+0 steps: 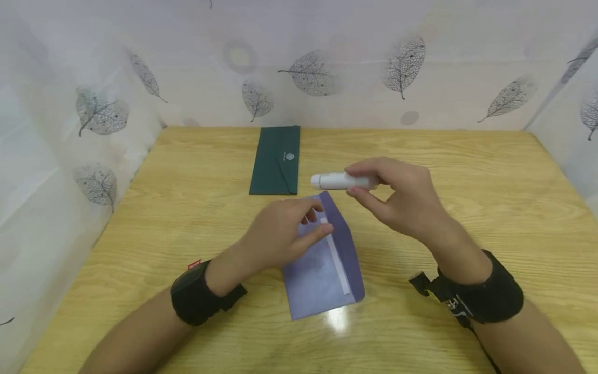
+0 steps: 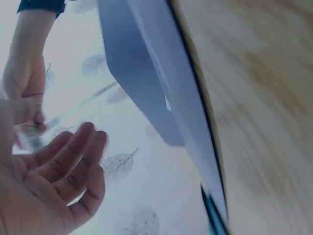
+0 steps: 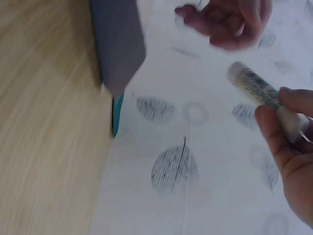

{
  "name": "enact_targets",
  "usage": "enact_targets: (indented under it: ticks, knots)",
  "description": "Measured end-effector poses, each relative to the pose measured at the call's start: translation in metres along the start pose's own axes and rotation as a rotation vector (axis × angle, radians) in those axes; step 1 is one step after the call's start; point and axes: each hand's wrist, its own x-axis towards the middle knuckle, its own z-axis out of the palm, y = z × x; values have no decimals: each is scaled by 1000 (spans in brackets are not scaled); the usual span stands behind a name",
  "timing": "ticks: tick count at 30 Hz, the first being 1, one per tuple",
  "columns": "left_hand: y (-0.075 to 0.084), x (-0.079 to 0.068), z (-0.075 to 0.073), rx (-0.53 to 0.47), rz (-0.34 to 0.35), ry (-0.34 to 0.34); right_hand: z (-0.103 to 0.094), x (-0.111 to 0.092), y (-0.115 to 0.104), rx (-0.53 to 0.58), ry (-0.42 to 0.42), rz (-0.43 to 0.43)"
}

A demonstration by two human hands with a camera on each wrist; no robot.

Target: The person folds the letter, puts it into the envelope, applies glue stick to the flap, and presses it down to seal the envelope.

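My right hand (image 1: pixel 404 200) pinches a white glue stick (image 1: pixel 334 181) between thumb and fingers, held level above the table. Printed text covers the side of its barrel (image 3: pixel 257 87) in the right wrist view, and the rounded end points toward my left hand. My left hand (image 1: pixel 277 231) hovers over a lilac envelope (image 1: pixel 310 288), fingers loosely bent and holding nothing. The envelope lies with its darker flap (image 1: pixel 348 254) unfolded to the right. Along the flap's fold runs a white strip (image 1: pixel 340 264). The left hand hides part of the envelope's upper left.
A dark green envelope (image 1: pixel 271 161) with a small round emblem lies behind the lilac one on the wooden table (image 1: pixel 467 171). Cloth printed with leaves (image 1: pixel 310 75) hangs at the back and sides. Black bands (image 1: pixel 490 296) wrap both wrists.
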Motion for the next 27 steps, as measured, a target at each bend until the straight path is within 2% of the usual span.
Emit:
enact_targets:
  ticks: [2, 4, 5, 7, 9, 11, 13, 15, 17, 20, 25, 27]
  knots:
    - [3, 1, -1, -310, -79, 14, 3, 3, -13, 84, 67, -89]
    - [6, 1, -3, -598, -136, 81, 6, 5, -24, 157, 107, -153]
    - [8, 2, -4, -709, -149, 127, 8, 5, -28, 195, 111, -174]
    - [11, 2, -6, -826, -135, 221, 11, 5, -36, 244, 91, -211]
    - [13, 2, -9, -795, -101, 278, 13, 3, -40, 270, 51, -237]
    - [13, 1, -10, -693, -56, 257, 15, 2, -40, 258, 8, -249]
    - [15, 1, -11, -603, 1, 187, 17, -1, -39, 205, -9, -243]
    - [17, 1, -11, -573, 48, 93, 19, -3, -37, 128, 2, -240]
    - [21, 0, -11, -594, 70, 1, 21, -5, -36, 34, 28, -241]
    - [28, -2, -11, -660, 57, -100, 25, -8, -37, -71, 66, -256]
    - [39, -7, -13, -645, 4, -224, 33, -11, -40, -169, 60, -306]
    - [42, -9, -13, -716, -42, -274, 35, -12, -42, -202, 53, -337]
